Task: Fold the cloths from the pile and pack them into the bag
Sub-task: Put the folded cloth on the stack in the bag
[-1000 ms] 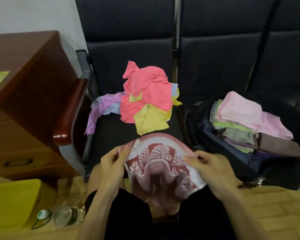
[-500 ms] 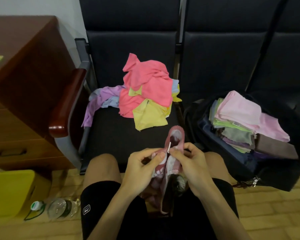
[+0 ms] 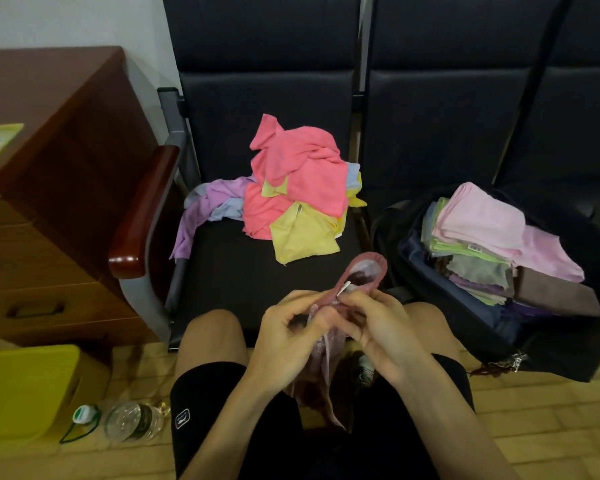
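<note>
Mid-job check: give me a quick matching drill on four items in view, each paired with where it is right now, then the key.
Things:
1. patterned cloth
2. yellow cloth
3. light pink folded cloth
4. plastic bottle

Places:
A. on top of the stack in the bag
B. lying on the floor beside the yellow box
C. pinched between the left hand and right hand
D. at the front of the loose pile on the chair seat

Pairs: 1-C, 2-D, 3-A, 4-B
</note>
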Motion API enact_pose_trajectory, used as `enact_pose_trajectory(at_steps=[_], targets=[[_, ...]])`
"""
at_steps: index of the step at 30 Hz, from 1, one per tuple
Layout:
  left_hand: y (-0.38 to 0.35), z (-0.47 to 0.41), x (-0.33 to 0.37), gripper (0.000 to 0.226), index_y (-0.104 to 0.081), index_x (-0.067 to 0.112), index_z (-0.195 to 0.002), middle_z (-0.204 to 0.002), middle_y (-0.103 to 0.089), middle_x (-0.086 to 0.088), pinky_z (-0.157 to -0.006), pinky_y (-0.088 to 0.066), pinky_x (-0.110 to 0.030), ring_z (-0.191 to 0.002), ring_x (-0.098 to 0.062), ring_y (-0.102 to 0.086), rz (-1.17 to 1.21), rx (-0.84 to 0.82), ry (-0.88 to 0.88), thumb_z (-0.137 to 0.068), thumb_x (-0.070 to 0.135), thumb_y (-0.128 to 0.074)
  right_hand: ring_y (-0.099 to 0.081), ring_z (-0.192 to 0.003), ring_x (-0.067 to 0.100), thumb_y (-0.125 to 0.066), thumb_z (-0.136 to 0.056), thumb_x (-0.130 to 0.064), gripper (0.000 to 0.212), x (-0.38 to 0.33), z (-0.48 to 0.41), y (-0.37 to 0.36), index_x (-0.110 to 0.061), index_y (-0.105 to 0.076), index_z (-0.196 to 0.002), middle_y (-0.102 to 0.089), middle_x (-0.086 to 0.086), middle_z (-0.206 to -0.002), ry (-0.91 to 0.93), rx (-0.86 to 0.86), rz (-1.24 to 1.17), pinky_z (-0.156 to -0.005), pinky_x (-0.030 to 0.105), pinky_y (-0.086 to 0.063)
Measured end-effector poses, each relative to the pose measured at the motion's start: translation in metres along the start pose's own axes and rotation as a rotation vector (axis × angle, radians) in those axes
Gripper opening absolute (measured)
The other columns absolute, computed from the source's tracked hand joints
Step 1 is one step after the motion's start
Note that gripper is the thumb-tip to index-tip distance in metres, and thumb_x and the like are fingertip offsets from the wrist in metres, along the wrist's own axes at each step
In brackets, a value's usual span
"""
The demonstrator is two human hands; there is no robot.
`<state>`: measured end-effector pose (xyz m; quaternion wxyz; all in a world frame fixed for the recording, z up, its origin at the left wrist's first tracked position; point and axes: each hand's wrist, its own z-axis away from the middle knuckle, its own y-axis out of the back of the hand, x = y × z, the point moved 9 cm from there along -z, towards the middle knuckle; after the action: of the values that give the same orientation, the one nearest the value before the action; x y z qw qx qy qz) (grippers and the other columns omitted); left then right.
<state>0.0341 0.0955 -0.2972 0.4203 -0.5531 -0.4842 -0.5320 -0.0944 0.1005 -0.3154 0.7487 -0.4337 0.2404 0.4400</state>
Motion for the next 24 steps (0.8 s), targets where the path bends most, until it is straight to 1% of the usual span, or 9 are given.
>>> enact_pose_trajectory(at_steps=[3, 7, 11, 14, 16, 18, 20, 21, 24], targets=[[-0.004, -0.001, 0.007, 0.034, -0.075, 0.021, -0.113, -0.109, -0.068, 0.004, -0.089, -0.054, -0.028, -0.104, -0.017, -0.067, -0.035, -0.024, -0.048, -0.080, 0.019, -0.079, -0.068, -0.067, 0.017, -0.061, -0.089, 0.002, 0.007, -0.001, -0.002, 0.000, 0.005, -0.067, -0.093, -0.070, 0.017, -0.082, -0.062, -0.018, -0.064, -0.059, 0.025, -0.058], [-0.006, -0.010, 0.015, 0.029, -0.075, 0.026, -0.107, -0.104, -0.069, 0.010, -0.085, -0.051, -0.021, -0.099, -0.011, -0.067, -0.164, -0.052, -0.099, -0.093, 0.003, -0.065, -0.059, -0.073, 0.017, -0.070, -0.082, -0.009, 0.002, -0.006, -0.004, 0.001, -0.008, -0.069, -0.083, -0.066, 0.011, -0.083, -0.113, -0.034, 0.030, -0.075, 0.032, -0.046], [0.001, -0.029, 0.021, 0.022, -0.072, 0.015, -0.107, -0.098, -0.074, -0.002, -0.080, -0.054, -0.024, -0.093, -0.012, -0.070, -0.096, -0.063, -0.038, -0.101, 0.008, -0.051, -0.058, -0.067, 0.012, -0.079, -0.064, -0.033, 0.022, -0.016, 0.002, 0.002, -0.016, -0.073, -0.078, -0.066, 0.003, -0.076, -0.032, -0.064, 0.153, -0.069, 0.030, -0.040], [0.006, -0.045, 0.036, 0.023, -0.069, 0.013, -0.100, -0.096, -0.072, -0.011, -0.080, -0.054, -0.032, -0.087, -0.014, -0.067, -0.061, -0.083, -0.032, -0.103, 0.010, -0.047, -0.057, -0.072, 0.015, -0.083, -0.060, -0.033, 0.031, -0.026, 0.002, 0.021, -0.015, -0.065, -0.078, -0.064, 0.008, -0.082, 0.081, 0.029, 0.165, -0.068, 0.029, -0.039], [0.010, -0.055, 0.056, 0.024, -0.069, 0.016, -0.098, -0.093, -0.073, -0.002, -0.081, -0.055, -0.027, -0.087, -0.010, -0.068, -0.091, -0.114, -0.072, -0.103, 0.011, -0.046, -0.061, -0.084, 0.018, -0.084, -0.064, -0.029, 0.043, -0.040, -0.001, 0.038, -0.012, -0.059, -0.094, -0.066, 0.009, -0.094, 0.171, 0.165, 0.179, -0.072, 0.032, -0.043], [0.015, -0.063, 0.081, 0.022, -0.068, 0.016, -0.101, -0.097, -0.074, -0.003, -0.085, -0.055, -0.028, -0.091, -0.010, -0.069, -0.118, -0.146, -0.107, -0.103, 0.017, -0.047, -0.063, -0.103, 0.020, -0.084, -0.065, -0.032, 0.073, -0.061, -0.003, 0.044, -0.012, -0.051, -0.126, -0.066, 0.006, -0.111, 0.255, 0.241, 0.208, -0.086, 0.037, -0.047], [0.018, -0.070, 0.112, 0.022, -0.067, 0.019, -0.102, -0.099, -0.074, -0.003, -0.088, -0.056, -0.030, -0.096, -0.015, -0.070, -0.128, -0.187, -0.141, -0.102, 0.022, -0.046, -0.060, -0.118, 0.026, -0.089, -0.053, -0.046, 0.104, -0.084, -0.006, 0.023, -0.017, -0.044, -0.141, -0.062, 0.007, -0.127, 0.306, 0.066, 0.188, -0.098, 0.041, -0.047], [0.019, -0.071, 0.128, 0.022, -0.067, 0.020, -0.102, -0.098, -0.074, -0.001, -0.087, -0.056, -0.030, -0.096, -0.016, -0.070, -0.126, -0.211, -0.162, -0.102, 0.022, -0.045, -0.060, -0.120, 0.028, -0.093, -0.047, -0.052, 0.107, -0.092, -0.008, 0.008, -0.019, -0.050, -0.139, -0.063, 0.008, -0.129, 0.299, -0.070, 0.166, -0.098, 0.042, -0.048], [0.029, -0.072, 0.178, 0.024, -0.067, 0.017, -0.103, -0.096, -0.072, -0.006, -0.086, -0.057, -0.033, -0.094, -0.018, -0.068, -0.108, -0.258, -0.219, -0.100, 0.025, -0.044, -0.066, -0.111, 0.029, -0.089, -0.063, -0.040, 0.057, -0.125, 0.013, -0.040, -0.018, -0.073, -0.113, -0.069, 0.012, -0.121, 0.323, -0.405, 0.254, -0.095, 0.043, -0.054]])
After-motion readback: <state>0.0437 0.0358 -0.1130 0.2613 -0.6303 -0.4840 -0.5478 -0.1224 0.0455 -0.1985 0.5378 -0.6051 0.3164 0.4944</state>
